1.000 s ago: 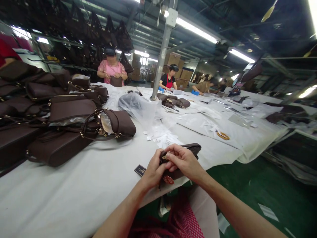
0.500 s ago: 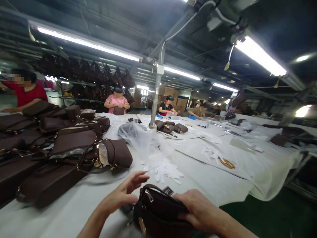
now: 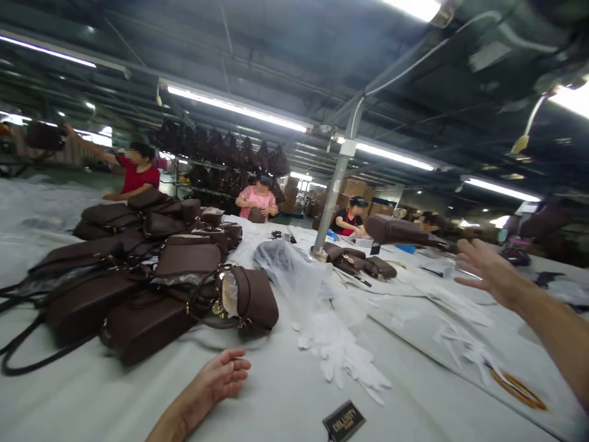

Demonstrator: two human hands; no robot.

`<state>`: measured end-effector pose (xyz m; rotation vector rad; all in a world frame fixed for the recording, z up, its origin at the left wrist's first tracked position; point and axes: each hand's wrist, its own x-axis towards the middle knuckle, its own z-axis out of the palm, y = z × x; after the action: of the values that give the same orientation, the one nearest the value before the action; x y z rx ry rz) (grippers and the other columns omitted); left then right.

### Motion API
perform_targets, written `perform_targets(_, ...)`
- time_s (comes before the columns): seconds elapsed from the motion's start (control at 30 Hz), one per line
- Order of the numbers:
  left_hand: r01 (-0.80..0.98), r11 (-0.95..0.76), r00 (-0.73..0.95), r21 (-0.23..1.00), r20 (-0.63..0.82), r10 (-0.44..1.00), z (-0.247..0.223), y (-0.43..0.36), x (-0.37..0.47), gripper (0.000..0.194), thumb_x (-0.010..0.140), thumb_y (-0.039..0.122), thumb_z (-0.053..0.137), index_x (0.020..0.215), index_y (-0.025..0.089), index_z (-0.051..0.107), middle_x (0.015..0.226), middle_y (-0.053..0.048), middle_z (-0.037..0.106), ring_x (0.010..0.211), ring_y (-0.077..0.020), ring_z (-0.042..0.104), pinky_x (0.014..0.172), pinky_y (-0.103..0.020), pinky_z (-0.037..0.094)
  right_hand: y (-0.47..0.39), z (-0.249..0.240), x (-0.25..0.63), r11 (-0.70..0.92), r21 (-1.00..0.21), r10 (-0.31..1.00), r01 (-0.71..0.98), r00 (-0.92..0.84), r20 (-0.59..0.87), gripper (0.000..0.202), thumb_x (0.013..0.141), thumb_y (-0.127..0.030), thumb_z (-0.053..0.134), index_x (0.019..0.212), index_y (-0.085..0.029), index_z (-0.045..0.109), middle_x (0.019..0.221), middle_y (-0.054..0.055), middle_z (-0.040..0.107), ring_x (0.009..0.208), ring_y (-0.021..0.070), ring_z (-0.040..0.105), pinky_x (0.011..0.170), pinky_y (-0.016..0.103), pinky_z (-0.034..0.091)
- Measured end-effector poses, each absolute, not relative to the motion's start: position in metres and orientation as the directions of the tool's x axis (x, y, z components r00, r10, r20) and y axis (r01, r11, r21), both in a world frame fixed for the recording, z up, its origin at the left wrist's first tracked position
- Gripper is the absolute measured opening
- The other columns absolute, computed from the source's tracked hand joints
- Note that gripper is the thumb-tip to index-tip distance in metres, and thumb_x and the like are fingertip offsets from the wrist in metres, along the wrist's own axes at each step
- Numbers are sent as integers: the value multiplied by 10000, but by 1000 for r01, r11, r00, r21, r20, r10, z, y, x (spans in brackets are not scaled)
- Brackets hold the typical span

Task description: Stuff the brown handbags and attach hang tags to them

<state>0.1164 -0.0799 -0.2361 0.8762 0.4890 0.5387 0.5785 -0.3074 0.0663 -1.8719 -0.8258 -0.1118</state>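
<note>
Left of the pole (image 3: 332,202), brown handbags (image 3: 184,258) are heaped; in the open end of the one closest to the pole, clear plastic wrapping (image 3: 229,293) is seen. Near the pole's foot, something dark is covered by a clear plastic sheet (image 3: 299,273). All this is carried by a white-covered counter (image 3: 285,399), on which white glove-like pieces (image 3: 343,356) and a lettered black tag (image 3: 344,420) are laid on the pole's near side. Farther back than the pole, co-workers (image 3: 255,197) and hung bags (image 3: 230,153) are lit by tube lamps (image 3: 237,109).

Right of the pole, a dark brown handbag (image 3: 398,232) is seen in the air, its long axis lying roughly sideways, the thicker end turned poleward, the narrower toward the right hand (image 3: 492,273). That hand is held open, just beside the bag. The left hand (image 3: 218,377), on the pole's near left, is also open, its fingers loosely curled.
</note>
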Motion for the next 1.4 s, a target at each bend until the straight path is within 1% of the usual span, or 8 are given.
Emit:
perform_targets(0.2, -279, 540, 671, 794, -241, 701, -243, -70, 122, 350, 691, 288, 793, 962, 140, 629, 948, -103, 705, 780, -161, 665, 703, -251, 481, -214, -14, 503, -264, -792, 873, 551, 486, 47, 481, 721, -503, 676, 1084, -188, 635, 1048, 165, 705, 883, 274, 702, 759, 400, 580)
perform_targets(0.33, -370, 562, 564, 740, -302, 769, -250, -61, 121, 253, 724, 193, 742, 935, 133, 617, 864, -81, 708, 693, -133, 656, 653, -230, 497, -147, -89, 414, -78, -465, 994, 882, 107, 38, 422, 842, -346, 563, 1225, -175, 600, 1122, 134, 686, 959, 256, 678, 906, 467, 523)
perform_targets(0.43, -400, 584, 515, 707, -353, 781, -251, -56, 121, 198, 751, 139, 708, 925, 128, 615, 815, -64, 706, 634, -114, 647, 592, -206, 503, -105, -111, 345, 164, -136, 982, 977, -148, 121, 551, 832, -176, 578, 1376, -188, 488, 1439, 187, 460, 1287, 297, 486, 1034, 466, 428)
perform_targets(0.53, -412, 595, 494, 690, -380, 782, -254, -51, 120, 224, 747, 111, 713, 950, 127, 619, 808, -61, 715, 623, -119, 658, 581, -206, 523, -68, -113, 292, 211, 135, 975, 968, -218, 39, 771, 726, -236, 742, 1419, -281, 408, 1587, 189, 171, 1390, 433, 288, 942, 569, 467)
perform_targets(0.67, -411, 603, 494, 684, -389, 778, -257, -45, 121, 259, 734, 80, 719, 973, 126, 629, 816, -67, 724, 638, -134, 676, 590, -213, 547, -37, -109, 265, 16, 361, 1000, 932, -11, -14, 511, 860, -172, 579, 1347, -248, 445, 1496, 271, 337, 1138, 390, 595, 708, 458, 566)
perform_targets(0.87, -402, 591, 501, 699, -373, 781, -251, -48, 121, 148, 792, 54, 645, 925, 117, 631, 799, -70, 717, 611, -113, 661, 551, -196, 536, -45, -92, 298, 25, 380, 999, 925, -35, 18, 266, 937, -127, 421, 1170, -124, 550, 1089, 221, 661, 928, 266, 695, 720, 325, 533)
perform_targets(1.27, -461, 568, 491, 682, -337, 803, -248, -44, 120, 127, 838, 66, 566, 955, 97, 603, 795, -85, 697, 631, -131, 660, 579, -232, 538, -167, -40, 336, -62, 308, 991, 949, 23, 128, 260, 885, -368, 558, 1059, -176, 581, 1010, 110, 693, 897, 252, 643, 646, 274, 399)
perform_targets(1.4, -464, 543, 488, 701, -310, 816, -250, -44, 119, 112, 875, 81, 515, 958, 102, 588, 796, -73, 685, 639, -120, 657, 601, -229, 540, -208, -66, 329, -39, 176, 999, 984, 32, 42, 229, 848, -299, 601, 1042, -180, 586, 940, 94, 706, 872, 249, 661, 652, 280, 429)
